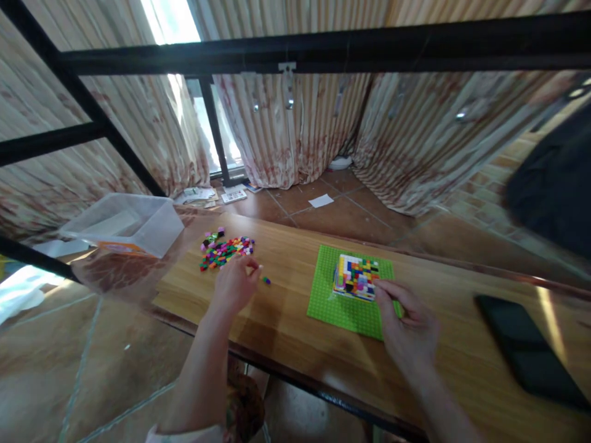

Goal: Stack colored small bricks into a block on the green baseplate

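My left hand (236,284) hovers by the front right of a loose pile of small colourful toy bricks (226,249). Its thumb and fingertips are pinched together; whatever is between them is too small to make out. Just right of these fingers lies a small purple and green brick (266,280). A block of multicoloured bricks (353,277), built in layers, stands on a green studded baseplate (323,306). At its right edge my right hand (410,332) has thumb and forefinger closed together; what they grip, if anything, is hidden.
A clear plastic bin (157,224) stands beyond the left end of the wooden table (286,326). A black phone-like slab (526,344) lies at the right. Dark metal bars (323,52) cross in front of curtains (295,135). Papers (321,200) lie on the tiled floor.
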`<state>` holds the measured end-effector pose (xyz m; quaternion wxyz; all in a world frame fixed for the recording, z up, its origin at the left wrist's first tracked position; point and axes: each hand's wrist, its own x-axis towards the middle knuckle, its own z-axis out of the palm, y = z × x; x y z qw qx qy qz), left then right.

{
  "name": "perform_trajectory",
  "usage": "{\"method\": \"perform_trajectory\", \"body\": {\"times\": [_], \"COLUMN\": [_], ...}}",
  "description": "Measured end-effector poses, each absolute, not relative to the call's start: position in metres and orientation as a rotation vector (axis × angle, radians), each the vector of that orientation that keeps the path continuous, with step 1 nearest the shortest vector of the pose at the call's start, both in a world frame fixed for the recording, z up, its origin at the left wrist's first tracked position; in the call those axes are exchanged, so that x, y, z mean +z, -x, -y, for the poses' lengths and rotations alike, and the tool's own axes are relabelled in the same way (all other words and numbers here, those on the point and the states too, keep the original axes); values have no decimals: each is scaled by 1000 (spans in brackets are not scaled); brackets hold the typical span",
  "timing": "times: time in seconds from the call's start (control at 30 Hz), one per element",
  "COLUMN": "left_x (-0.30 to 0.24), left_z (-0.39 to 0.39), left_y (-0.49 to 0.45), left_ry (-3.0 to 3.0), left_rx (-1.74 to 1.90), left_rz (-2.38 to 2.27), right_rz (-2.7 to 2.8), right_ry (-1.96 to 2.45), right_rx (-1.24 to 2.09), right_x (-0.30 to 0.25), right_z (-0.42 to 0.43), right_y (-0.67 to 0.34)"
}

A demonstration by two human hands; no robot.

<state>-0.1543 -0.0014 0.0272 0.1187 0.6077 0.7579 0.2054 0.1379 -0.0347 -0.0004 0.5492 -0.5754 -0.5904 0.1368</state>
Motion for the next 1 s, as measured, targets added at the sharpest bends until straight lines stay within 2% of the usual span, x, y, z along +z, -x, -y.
{"method": "perform_trajectory", "body": {"times": [0.1,0.17,0.27,0.47,1.0], "left_x": [29,30,28,20,27], "left_z": [10,20,32,26,15], "left_y": [109,77,42,23,20], "left_ry": [-1844,-1814,-1732,-1521,-1595], "left_rx": [928,955,966,1039,967], "left_rz": [-1701,-1373,-1131,-1024,-955], "right_rz": [1383,1384,1366,1260,1042], "right_ry": [1313,1285,1216,1177,1091], "right_rx": [461,591,767,963,1195], "right_x": [2,4,6,8,8], "right_z": [40,43,46,42,30], "right_y": [-131,-127,-122,-124,-137]}}
